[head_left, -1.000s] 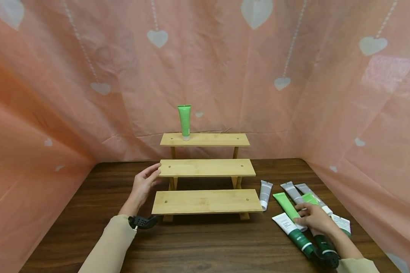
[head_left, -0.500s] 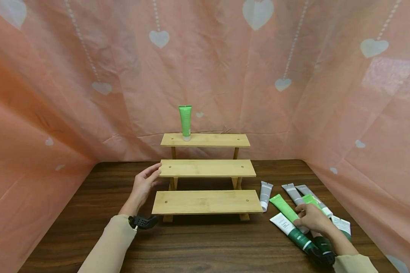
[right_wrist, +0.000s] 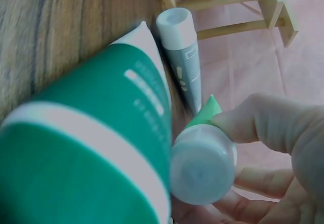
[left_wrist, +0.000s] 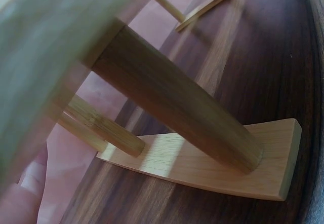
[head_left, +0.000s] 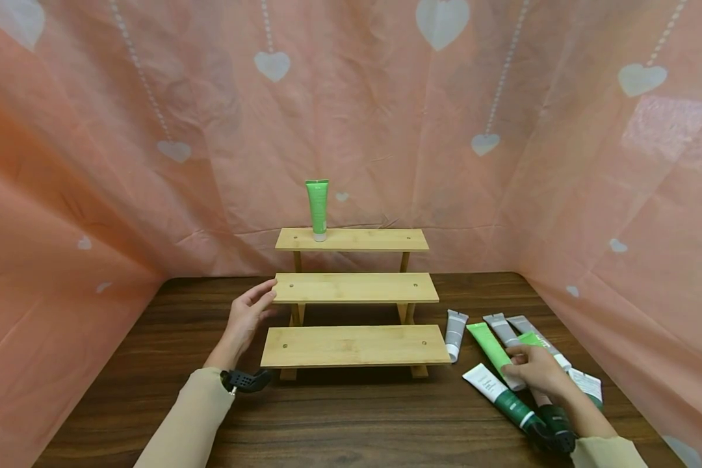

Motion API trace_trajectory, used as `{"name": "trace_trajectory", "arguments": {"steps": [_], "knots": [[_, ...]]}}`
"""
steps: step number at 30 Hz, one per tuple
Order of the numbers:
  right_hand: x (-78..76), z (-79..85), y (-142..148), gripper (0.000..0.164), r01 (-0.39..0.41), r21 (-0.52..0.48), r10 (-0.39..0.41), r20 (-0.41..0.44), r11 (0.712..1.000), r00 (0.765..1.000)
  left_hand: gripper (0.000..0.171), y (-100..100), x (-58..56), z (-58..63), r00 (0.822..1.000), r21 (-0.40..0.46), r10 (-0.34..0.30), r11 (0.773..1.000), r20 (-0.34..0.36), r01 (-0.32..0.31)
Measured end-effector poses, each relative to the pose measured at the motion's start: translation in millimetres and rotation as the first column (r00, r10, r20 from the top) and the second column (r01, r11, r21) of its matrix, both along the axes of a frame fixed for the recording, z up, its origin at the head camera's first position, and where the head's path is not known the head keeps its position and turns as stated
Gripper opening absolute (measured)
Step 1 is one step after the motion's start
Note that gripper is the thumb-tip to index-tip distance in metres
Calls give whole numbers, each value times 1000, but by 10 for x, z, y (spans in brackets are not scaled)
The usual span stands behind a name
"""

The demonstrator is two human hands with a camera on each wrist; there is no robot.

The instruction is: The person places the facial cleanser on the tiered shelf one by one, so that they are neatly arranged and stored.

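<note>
My left hand (head_left: 247, 320) holds the left end of the middle board of a three-step wooden shelf stand (head_left: 355, 287). In the left wrist view, the stand's post (left_wrist: 177, 97) and foot fill the middle, and a finger shows at the lower left. Over at the right, my right hand (head_left: 539, 372) pinches a light green squeeze tube (head_left: 490, 346) near its cap, among other tubes on the table. From the right wrist, the tube's whitish cap (right_wrist: 202, 165) faces the camera, between thumb and fingers. Another light green tube (head_left: 318, 208) stands cap-down on the top step.
A white and dark green tube (head_left: 500, 393) lies just in front of the held tube. One grey tube (head_left: 456, 335) lies beside the stand; more grey, green and white tubes (head_left: 585, 383) lie around my right hand. Pink heart-patterned cloth (head_left: 351, 130) hangs behind the table.
The held green tube's flat end swings left, then back to the right and slightly away, with my right hand shifting slightly. My left hand and the stand stay in place.
</note>
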State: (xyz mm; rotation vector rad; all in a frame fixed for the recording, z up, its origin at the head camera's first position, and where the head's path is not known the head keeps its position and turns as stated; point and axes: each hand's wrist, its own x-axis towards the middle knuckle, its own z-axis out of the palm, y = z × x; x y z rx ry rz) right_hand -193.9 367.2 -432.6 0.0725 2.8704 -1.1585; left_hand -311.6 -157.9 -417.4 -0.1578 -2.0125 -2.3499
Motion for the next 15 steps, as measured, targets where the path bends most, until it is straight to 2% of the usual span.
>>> {"name": "trace_trajectory", "arguments": {"steps": [6,10,13,15], "knots": [[19,38,-16,57,29,-109,-28,5,994,1000,42,3,5,-2,1000,-2,3,1000,6,-3],[25,67,-36,57,50,-220,-41,47,974,998,43,1,-8,-14,1000,2,-2,1000,13,2],[18,73,-48,55,65,-364,-28,105,929,994,44,-11,-45,-58,1000,9,2,1000,20,-2],[15,72,-49,47,73,-492,-1,144,867,990,44,-16,-78,-103,1000,11,11,1000,22,-12]]}}
